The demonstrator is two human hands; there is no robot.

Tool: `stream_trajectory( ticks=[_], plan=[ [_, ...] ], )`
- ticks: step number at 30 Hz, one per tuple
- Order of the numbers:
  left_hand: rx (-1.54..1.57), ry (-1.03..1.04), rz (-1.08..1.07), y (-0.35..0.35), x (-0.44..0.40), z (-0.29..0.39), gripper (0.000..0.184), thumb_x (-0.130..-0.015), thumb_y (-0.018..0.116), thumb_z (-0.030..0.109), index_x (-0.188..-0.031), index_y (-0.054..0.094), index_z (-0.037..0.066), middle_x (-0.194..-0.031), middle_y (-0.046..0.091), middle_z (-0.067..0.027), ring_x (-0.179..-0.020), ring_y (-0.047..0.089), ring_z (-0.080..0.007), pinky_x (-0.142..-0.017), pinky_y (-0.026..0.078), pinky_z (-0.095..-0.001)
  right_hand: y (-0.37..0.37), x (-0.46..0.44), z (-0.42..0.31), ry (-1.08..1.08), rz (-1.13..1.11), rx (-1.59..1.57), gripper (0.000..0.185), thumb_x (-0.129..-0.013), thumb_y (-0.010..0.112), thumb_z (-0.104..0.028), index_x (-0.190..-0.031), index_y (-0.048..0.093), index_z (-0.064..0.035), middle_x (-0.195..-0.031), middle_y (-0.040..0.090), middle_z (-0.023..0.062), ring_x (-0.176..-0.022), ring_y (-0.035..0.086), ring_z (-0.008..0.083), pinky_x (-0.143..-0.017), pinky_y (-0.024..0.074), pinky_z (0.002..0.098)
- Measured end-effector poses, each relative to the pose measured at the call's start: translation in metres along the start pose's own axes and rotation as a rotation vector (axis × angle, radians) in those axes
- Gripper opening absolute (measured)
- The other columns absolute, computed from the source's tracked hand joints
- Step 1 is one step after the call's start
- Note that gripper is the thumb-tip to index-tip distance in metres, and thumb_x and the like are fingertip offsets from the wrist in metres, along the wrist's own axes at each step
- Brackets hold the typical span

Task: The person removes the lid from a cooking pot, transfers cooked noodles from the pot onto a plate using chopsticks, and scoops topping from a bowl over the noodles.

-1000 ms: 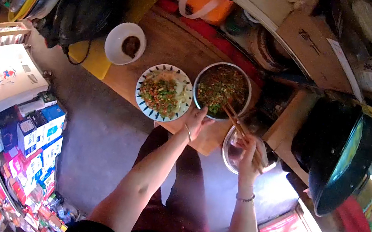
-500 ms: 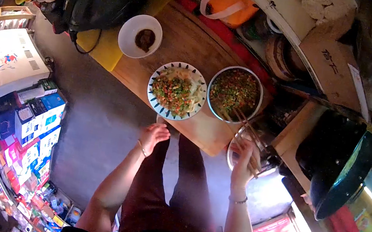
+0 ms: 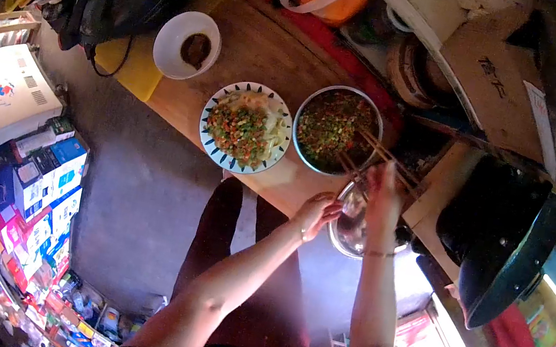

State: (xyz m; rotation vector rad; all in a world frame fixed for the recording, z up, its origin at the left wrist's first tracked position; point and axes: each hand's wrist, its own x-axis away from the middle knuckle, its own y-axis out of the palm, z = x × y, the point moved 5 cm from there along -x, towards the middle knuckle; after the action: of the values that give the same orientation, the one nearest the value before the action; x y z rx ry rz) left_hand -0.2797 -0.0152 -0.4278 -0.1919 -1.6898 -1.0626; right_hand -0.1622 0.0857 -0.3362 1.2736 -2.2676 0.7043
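My left hand is at the left rim of a shiny metal bowl, its fingers loosely curved; whether they touch it I cannot tell. Over that bowl is my right hand, blurred, beside wooden chopsticks. The tips of the chopsticks rest in a round metal basin full of chopped green and red vegetables in liquid. Whether my right fingers grip the chopsticks is unclear. To the left stands a patterned plate heaped with pale noodles and chopped vegetable topping.
A white bowl with dark sauce stands further left on the wooden table. A black wok is at the right, below a cardboard box. Stacked boxes stand on the floor at left.
My left hand has moved right, from below the plate to the metal bowl's rim. My right hand has shifted upward along the chopsticks. The whole view has slid slightly.
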Motion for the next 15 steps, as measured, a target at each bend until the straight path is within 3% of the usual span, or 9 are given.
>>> stream_trajectory(
  ticks=[2,4,6,7,9,11,13,14,15],
  plan=[
    [0.002,0.014,0.036,-0.029,0.015,0.012,0.026,-0.09,0.054,0.017,-0.111,0.051,0.003,-0.102,0.061,-0.0141,-0.097,0.06,-0.0246,-0.086,0.05,-0.0376,0.004,0.039,0.013,0.06,-0.116,0.13,0.036,-0.088,0.06,-0.031,-0.117,0.056,-0.01,-0.105,0.061,0.0069,-0.094,0.057,0.0213,-0.081,0.0454,0.0339],
    [-0.024,0.044,0.035,-0.065,0.031,0.028,0.028,-0.088,0.057,0.017,-0.112,0.052,0.004,-0.103,0.061,-0.0133,-0.098,0.06,-0.0243,-0.087,0.05,-0.0375,-0.007,0.058,0.042,0.091,-0.154,0.008,0.035,-0.086,0.064,-0.03,-0.116,0.056,-0.013,-0.103,0.061,0.0056,-0.091,0.057,0.0192,-0.078,0.0462,0.0337],
    [-0.052,0.114,0.076,-0.108,0.042,0.047,0.028,-0.088,0.058,0.016,-0.113,0.052,0.005,-0.104,0.061,-0.0118,-0.097,0.061,-0.0235,-0.087,0.051,-0.0375,-0.021,0.063,0.085,0.416,-0.074,-0.403,0.03,-0.084,0.067,-0.027,-0.11,0.057,-0.0156,-0.101,0.061,0.0016,-0.088,0.057,0.0154,-0.075,0.0475,0.0328],
    [-0.058,0.159,0.118,-0.125,0.05,0.059,0.028,-0.088,0.058,0.016,-0.114,0.051,0.006,-0.105,0.061,-0.0109,-0.097,0.061,-0.0229,-0.086,0.051,-0.0373,-0.036,0.043,0.104,0.39,-0.193,-0.64,0.024,-0.086,0.064,-0.027,-0.106,0.058,-0.0155,-0.098,0.06,-0.0015,-0.086,0.055,0.0148,-0.074,0.0475,0.0322],
    [-0.082,0.35,0.169,-0.136,0.073,0.095,0.02,-0.089,0.058,0.017,-0.106,0.052,0.01,-0.104,0.06,-0.007,-0.091,0.061,-0.0201,-0.083,0.05,-0.0354,-0.043,0.022,0.097,0.26,-0.036,-0.754,0.025,-0.088,0.062,-0.025,-0.11,0.057,-0.0153,-0.098,0.059,-0.0002,-0.086,0.054,0.0138,-0.074,0.0479,0.03],
    [-0.101,0.476,0.19,-0.142,0.087,0.129,0.027,-0.09,0.055,0.016,-0.116,0.048,0.01,-0.106,0.059,-0.0063,-0.096,0.06,-0.0195,-0.085,0.05,-0.0361,-0.035,0.022,0.085,0.256,0.093,-0.73,0.028,-0.089,0.06,-0.023,-0.114,0.056,-0.0111,-0.097,0.058,0.0027,-0.088,0.054,0.0143,-0.074,0.0479,0.0282],
    [-0.075,0.575,0.134,-0.144,0.095,0.155,0.034,-0.091,0.053,0.014,-0.123,0.044,0.01,-0.112,0.057,-0.0075,-0.102,0.058,-0.0207,-0.087,0.049,-0.0379,-0.047,0.013,0.095,-0.062,-0.004,-0.338,0.028,-0.089,0.057,-0.019,-0.113,0.056,-0.0039,-0.095,0.059,0.0055,-0.086,0.056,0.016,-0.075,0.0487,0.0279],
    [-0.079,0.578,0.137,-0.145,0.095,0.163,0.034,-0.091,0.053,0.014,-0.123,0.044,0.01,-0.112,0.057,-0.0075,-0.102,0.058,-0.0207,-0.087,0.049,-0.0379,-0.019,0.055,0.036,-0.002,0.206,-0.323,0.019,-0.09,0.054,-0.012,-0.101,0.06,0.0022,-0.091,0.059,0.0088,-0.078,0.057,0.018,-0.071,0.0482,0.028],
    [-0.074,0.582,0.077,-0.143,0.093,0.171,0.039,-0.09,0.054,0.013,-0.126,0.042,0.012,-0.116,0.055,-0.0078,-0.105,0.057,-0.022,-0.089,0.049,-0.0399,-0.022,0.066,0.027,0.0,0.203,-0.328,0.019,-0.09,0.054,-0.012,-0.101,0.06,0.0022,-0.091,0.059,0.0088,-0.078,0.057,0.018,-0.071,0.0482,0.028]
  ],
)
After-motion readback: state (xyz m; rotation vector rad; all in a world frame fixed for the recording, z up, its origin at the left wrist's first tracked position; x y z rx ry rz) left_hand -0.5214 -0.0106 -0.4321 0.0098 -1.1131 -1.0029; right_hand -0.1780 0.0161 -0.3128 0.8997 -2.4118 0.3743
